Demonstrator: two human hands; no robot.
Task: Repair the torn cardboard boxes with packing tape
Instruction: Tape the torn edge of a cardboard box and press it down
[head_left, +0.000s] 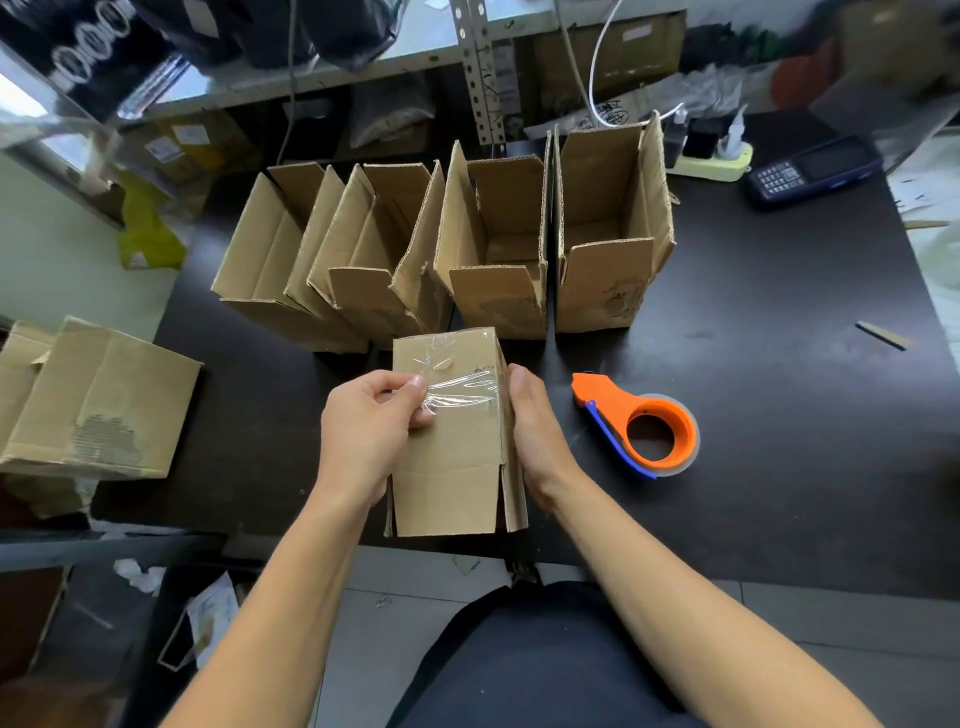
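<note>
Both hands (374, 415) hold a taped cardboard box (452, 457)

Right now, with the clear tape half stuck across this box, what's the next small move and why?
Probably press the strip down flat. The left hand pinches the loose end of the clear tape, which lies wrinkled across the box, while the right hand steadies the box's side. Smoothing from the middle outward should seat it. The tape dispenser lies aside on the table.
</note>
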